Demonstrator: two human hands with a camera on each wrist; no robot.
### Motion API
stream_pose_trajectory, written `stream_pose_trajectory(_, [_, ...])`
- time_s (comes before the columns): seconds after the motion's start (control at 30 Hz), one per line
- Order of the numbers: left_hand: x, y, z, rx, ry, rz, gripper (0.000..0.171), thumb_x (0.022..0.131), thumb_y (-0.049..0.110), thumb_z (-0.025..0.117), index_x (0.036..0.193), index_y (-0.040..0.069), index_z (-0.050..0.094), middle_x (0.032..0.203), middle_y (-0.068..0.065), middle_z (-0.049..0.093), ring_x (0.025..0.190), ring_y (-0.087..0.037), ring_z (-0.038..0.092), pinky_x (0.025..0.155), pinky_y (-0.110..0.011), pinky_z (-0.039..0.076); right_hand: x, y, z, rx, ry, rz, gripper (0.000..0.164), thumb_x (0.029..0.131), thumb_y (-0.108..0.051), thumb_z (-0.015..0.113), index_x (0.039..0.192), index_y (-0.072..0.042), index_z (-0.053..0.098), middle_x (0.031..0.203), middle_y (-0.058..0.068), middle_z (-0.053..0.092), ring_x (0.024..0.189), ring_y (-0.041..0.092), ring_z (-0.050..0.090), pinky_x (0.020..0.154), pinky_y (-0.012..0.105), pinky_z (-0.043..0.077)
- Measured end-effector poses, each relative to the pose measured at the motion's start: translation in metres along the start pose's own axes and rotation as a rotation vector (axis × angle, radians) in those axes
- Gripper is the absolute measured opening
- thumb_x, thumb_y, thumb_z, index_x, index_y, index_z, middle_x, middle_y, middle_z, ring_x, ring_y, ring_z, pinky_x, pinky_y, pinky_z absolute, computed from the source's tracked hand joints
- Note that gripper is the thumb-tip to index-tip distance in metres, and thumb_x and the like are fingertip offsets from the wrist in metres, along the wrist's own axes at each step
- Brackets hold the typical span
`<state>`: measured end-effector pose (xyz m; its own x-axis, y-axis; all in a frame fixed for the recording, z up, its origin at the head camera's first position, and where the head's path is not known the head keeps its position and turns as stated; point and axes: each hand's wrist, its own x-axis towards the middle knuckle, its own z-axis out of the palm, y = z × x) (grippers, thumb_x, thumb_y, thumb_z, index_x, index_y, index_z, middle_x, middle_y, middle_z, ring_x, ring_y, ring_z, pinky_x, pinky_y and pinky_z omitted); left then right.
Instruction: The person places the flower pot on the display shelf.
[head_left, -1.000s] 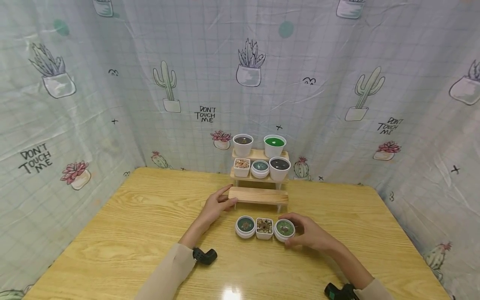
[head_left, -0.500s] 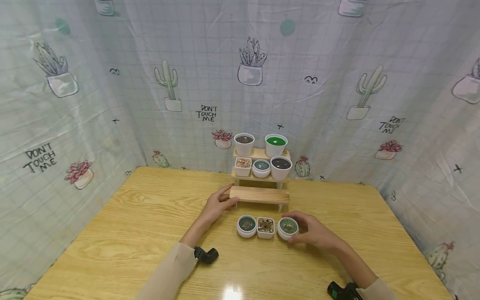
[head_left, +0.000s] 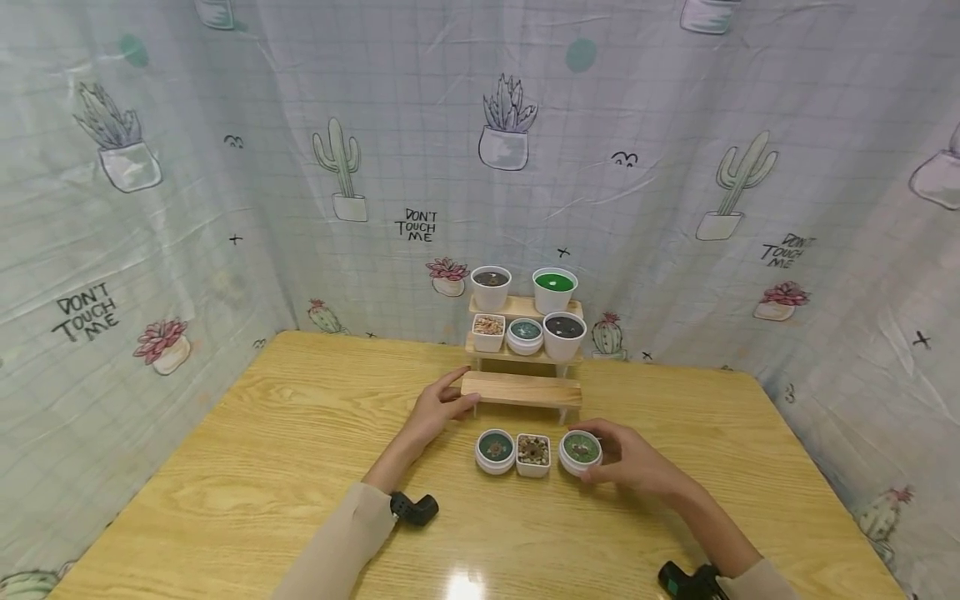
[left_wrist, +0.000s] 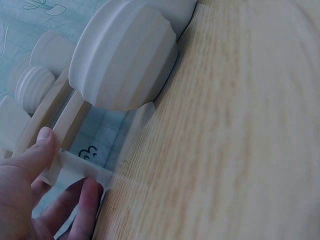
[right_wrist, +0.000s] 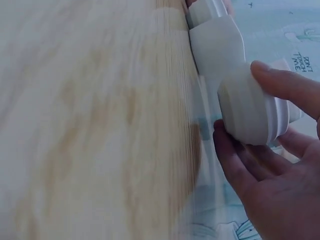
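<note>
Fingers of the right hand (head_left: 632, 460) pinch a green-topped round pot (head_left: 581, 450) just above the table (head_left: 300, 467) while the left hand (head_left: 435, 410) grips the tiered wooden stand (head_left: 521, 389), five pots (head_left: 524, 336) already on its upper tiers, three off it.

You've got soft, even light overhead, and there's white glare bouncing off your table (head_left: 225, 450) at the bottom edge! Your wrist views run dimmer and bluish, the nearby wood grain smeared soft.

Both forearms (head_left: 705, 521) are extended from the near side; the left grip (head_left: 435, 412) is pointed far and right, the right grip (head_left: 628, 457) turned left, thumb (right_wrist: 285, 86) and fingers (right_wrist: 235, 165) curved.
</note>
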<state>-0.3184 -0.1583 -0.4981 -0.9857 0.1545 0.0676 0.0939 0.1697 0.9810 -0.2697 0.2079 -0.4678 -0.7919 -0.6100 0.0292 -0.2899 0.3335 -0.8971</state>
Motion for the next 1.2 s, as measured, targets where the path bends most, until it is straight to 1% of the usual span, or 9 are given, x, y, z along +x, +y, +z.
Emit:
stream_pose_trajectory(0.13, [-0.002, 0.000, 0.000, 0.008, 0.011, -0.008, 0.072, 0.096, 0.034, 0.075, 0.159, 0.023, 0.043, 0.129, -0.018, 0.072, 0.107, -0.026, 0.075, 0.096, -0.040, 0.058, 0.001, -0.003, -0.001, -0.018, 0.008, 0.001, 0.071, 0.086, -0.015, 0.085, 0.145, 0.004, 0.051, 0.137, 0.023, 0.061, 0.120, 0.015, 0.062, 0.095, 0.021, 0.053])
stream_pose_trajectory(0.27, [-0.003, 0.001, -0.001, 0.001, 0.007, -0.005, 0.072, 0.096, 0.033, 0.076, 0.159, 0.022, 0.043, 0.129, -0.019, 0.072, 0.108, -0.025, 0.074, 0.095, -0.040, 0.059, 0.000, -0.007, -0.002, -0.026, 0.019, 0.001, 0.068, 0.086, -0.016, 0.085, 0.143, 0.002, 0.053, 0.137, 0.022, 0.061, 0.119, 0.014, 0.062, 0.094, 0.021, 0.054])
stream_pose_trajectory(0.4, [-0.002, 0.002, -0.001, -0.004, 0.002, -0.005, 0.073, 0.095, 0.033, 0.076, 0.159, 0.022, 0.042, 0.130, -0.018, 0.071, 0.107, -0.025, 0.075, 0.095, -0.039, 0.059, -0.001, -0.010, -0.002, -0.020, 0.026, -0.005, 0.068, 0.086, -0.015, 0.085, 0.143, 0.002, 0.053, 0.136, 0.023, 0.061, 0.119, 0.015, 0.062, 0.094, 0.021, 0.054])
stream_pose_trajectory(0.5, [-0.002, 0.001, -0.001, 0.005, 0.001, -0.003, 0.073, 0.096, 0.034, 0.075, 0.160, 0.021, 0.042, 0.129, -0.019, 0.072, 0.105, -0.026, 0.076, 0.094, -0.039, 0.059, -0.001, -0.013, -0.002, -0.022, 0.035, -0.004, 0.068, 0.086, -0.015, 0.085, 0.143, 0.003, 0.053, 0.137, 0.023, 0.060, 0.121, 0.020, 0.062, 0.094, 0.021, 0.054])
stream_pose_trajectory(0.63, [-0.002, 0.001, -0.002, 0.007, 0.002, -0.005, 0.073, 0.096, 0.034, 0.075, 0.160, 0.023, 0.042, 0.127, -0.018, 0.073, 0.102, -0.025, 0.076, 0.093, -0.040, 0.060, 0.000, -0.015, -0.002, -0.022, 0.044, 0.000, 0.068, 0.086, -0.016, 0.085, 0.143, 0.002, 0.053, 0.139, 0.023, 0.060, 0.126, 0.031, 0.059, 0.095, 0.019, 0.053])
stream_pose_trajectory(0.67, [-0.002, 0.002, -0.002, 0.004, 0.002, -0.013, 0.072, 0.096, 0.034, 0.075, 0.159, 0.024, 0.042, 0.127, -0.017, 0.073, 0.102, -0.025, 0.076, 0.093, -0.039, 0.060, 0.000, -0.015, -0.002, -0.020, 0.044, 0.001, 0.068, 0.086, -0.016, 0.085, 0.144, 0.003, 0.053, 0.140, 0.023, 0.059, 0.127, 0.033, 0.059, 0.095, 0.019, 0.053])
stream_pose_trajectory(0.77, [-0.003, 0.002, -0.002, 0.008, 0.001, -0.008, 0.072, 0.096, 0.034, 0.075, 0.159, 0.024, 0.042, 0.127, -0.017, 0.073, 0.103, -0.025, 0.076, 0.093, -0.040, 0.059, 0.000, -0.015, -0.001, -0.015, 0.044, 0.006, 0.069, 0.086, -0.017, 0.085, 0.144, 0.003, 0.052, 0.141, 0.024, 0.058, 0.129, 0.038, 0.057, 0.095, 0.018, 0.052])
stream_pose_trajectory(0.97, [-0.004, 0.001, -0.001, 0.012, 0.002, -0.003, 0.072, 0.096, 0.034, 0.075, 0.159, 0.024, 0.042, 0.128, -0.018, 0.072, 0.105, -0.026, 0.076, 0.093, -0.040, 0.060, 0.000, -0.015, -0.001, -0.013, 0.045, 0.004, 0.068, 0.087, -0.017, 0.084, 0.144, 0.003, 0.052, 0.141, 0.024, 0.058, 0.128, 0.039, 0.057, 0.094, 0.018, 0.052])
stream_pose_trajectory(1.2, [-0.002, 0.002, -0.002, 0.011, 0.001, -0.005, 0.073, 0.096, 0.035, 0.075, 0.160, 0.023, 0.042, 0.126, -0.017, 0.073, 0.103, -0.025, 0.076, 0.093, -0.039, 0.060, 0.000, -0.020, -0.003, -0.012, 0.050, -0.009, 0.068, 0.088, -0.017, 0.083, 0.145, 0.004, 0.052, 0.142, 0.024, 0.058, 0.130, 0.040, 0.056, 0.095, 0.018, 0.052])
